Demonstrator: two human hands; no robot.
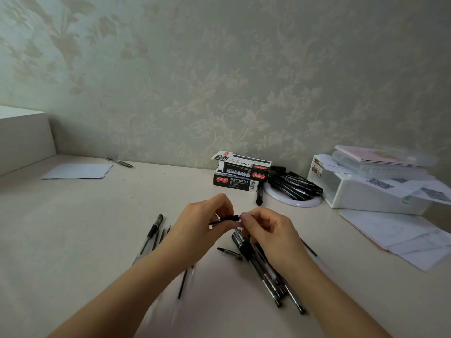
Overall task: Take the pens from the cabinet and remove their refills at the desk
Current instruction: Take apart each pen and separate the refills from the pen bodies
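while the left hand (203,224) grips a pen (225,219), the right hand (267,230) pinches its tip.

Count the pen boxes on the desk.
2, stacked by the wall behind the hands: the lower pen box lies flat on the desk, and the opened upper pen box sits on it. None seem hidden.
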